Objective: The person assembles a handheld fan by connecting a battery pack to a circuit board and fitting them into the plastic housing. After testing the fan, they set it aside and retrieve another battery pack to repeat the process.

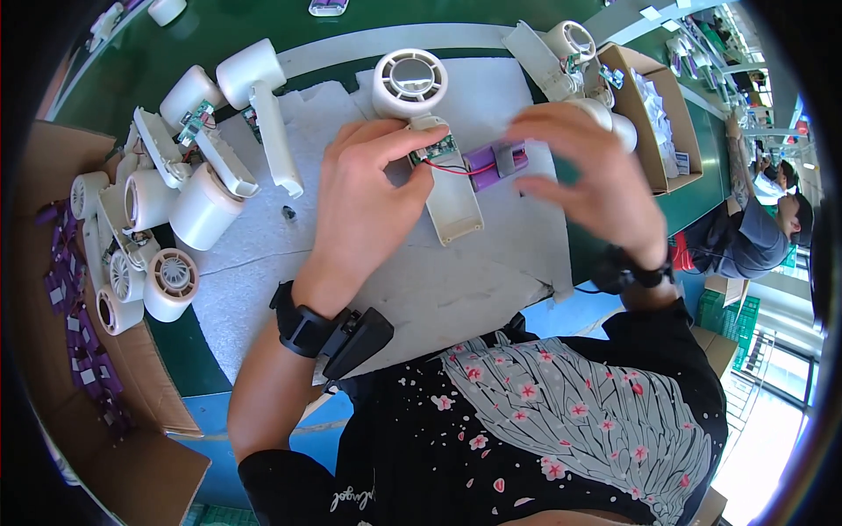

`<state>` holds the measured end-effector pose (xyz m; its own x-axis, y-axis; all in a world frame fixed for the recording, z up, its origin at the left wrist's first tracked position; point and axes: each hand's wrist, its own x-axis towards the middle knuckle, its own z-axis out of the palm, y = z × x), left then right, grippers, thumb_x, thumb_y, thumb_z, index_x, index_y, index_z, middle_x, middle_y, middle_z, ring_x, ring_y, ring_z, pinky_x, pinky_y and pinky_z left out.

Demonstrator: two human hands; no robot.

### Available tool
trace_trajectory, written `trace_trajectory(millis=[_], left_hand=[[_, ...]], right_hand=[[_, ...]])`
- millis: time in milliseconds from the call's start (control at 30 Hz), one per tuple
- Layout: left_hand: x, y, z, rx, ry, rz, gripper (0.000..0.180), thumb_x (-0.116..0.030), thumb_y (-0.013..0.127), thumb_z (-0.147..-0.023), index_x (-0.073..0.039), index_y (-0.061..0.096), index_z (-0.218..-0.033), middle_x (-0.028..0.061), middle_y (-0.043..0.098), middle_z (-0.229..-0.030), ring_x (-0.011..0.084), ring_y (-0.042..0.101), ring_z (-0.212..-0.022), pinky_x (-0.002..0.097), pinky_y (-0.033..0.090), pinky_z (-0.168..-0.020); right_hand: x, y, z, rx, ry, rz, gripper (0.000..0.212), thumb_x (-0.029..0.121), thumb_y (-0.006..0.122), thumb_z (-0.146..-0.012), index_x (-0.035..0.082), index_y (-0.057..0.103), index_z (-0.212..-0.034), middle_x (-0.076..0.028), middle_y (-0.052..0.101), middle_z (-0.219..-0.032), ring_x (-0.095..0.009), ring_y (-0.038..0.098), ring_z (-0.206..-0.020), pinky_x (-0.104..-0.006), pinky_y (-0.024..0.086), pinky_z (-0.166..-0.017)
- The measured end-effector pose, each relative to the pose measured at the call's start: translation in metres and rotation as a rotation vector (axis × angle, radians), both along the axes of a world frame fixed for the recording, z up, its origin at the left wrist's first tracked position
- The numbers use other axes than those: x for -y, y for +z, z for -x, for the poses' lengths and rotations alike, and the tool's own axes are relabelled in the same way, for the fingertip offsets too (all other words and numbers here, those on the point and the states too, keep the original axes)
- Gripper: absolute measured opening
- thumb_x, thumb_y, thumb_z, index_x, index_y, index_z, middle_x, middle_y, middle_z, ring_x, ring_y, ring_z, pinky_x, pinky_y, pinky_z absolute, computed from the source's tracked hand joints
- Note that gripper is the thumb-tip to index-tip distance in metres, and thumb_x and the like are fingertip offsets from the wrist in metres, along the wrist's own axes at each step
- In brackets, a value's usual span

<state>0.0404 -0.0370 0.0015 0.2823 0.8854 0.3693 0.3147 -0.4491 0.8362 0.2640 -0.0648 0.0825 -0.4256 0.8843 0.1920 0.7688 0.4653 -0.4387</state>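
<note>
A white handheld fan [410, 83] lies on the pale foam sheet with its round head away from me and its handle shell [456, 210] opened. My left hand [373, 180] grips the upper part of that handle, thumb and index finger at the small green circuit board [436, 151]. Thin red and dark wires run from the board to a purple battery pack [491, 167] beside the handle, which has a grey patch on it. Close to the battery's right end, my right hand [592, 167] is blurred by motion, its thumb and fingers apart with nothing visible between them.
White fan housings [206, 206] and opened handles crowd the left side. A cardboard box [145, 377] there holds purple batteries [83, 342]. More fan parts [561, 66] and a carton of white pieces [662, 123] stand at the far right. Another person [754, 232] sits farther right.
</note>
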Motion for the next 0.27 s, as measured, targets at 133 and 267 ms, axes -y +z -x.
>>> trace_trajectory(millis=[133, 267], left_hand=[[-0.004, 0.001, -0.003, -0.011, -0.042, -0.014, 0.033, -0.001, 0.065, -0.072, -0.011, 0.074, -0.103, 0.0128, 0.067, -0.094, 0.0303, 0.059, -0.092, 0.0376, 0.048, -0.084], [-0.005, 0.005, -0.001, -0.049, -0.049, -0.008, 0.033, -0.002, 0.065, -0.072, -0.011, 0.074, -0.103, 0.013, 0.067, -0.097, 0.0299, 0.06, -0.094, 0.0383, 0.048, -0.085]], right_hand=[[-0.013, -0.028, -0.001, 0.039, 0.173, -0.005, 0.048, 0.0, 0.08, -0.062, 0.006, 0.065, -0.107, -0.009, 0.06, -0.109, -0.026, 0.06, -0.097, -0.036, 0.051, -0.082], [-0.02, -0.032, -0.011, 0.006, 0.228, 0.228, 0.061, 0.007, 0.085, -0.056, 0.005, 0.063, -0.113, -0.013, 0.058, -0.119, -0.029, 0.057, -0.108, -0.036, 0.049, -0.089]])
